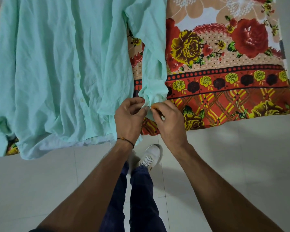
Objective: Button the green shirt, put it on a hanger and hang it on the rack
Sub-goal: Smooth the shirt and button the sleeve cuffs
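Both hands, left hand (130, 114) and right hand (167, 120), pinched shut on the sleeve cuff (151, 97) at the bed's near edge, green shirt (57, 64) lying flat beyond on the floral bedsheet (224, 72).

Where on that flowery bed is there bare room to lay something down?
The bedsheet lies bare right of the shirt's sleeve, out to its right edge. The green shirt covers the left side. It is crowded at the cuff, where the left hand and right hand pinch it.
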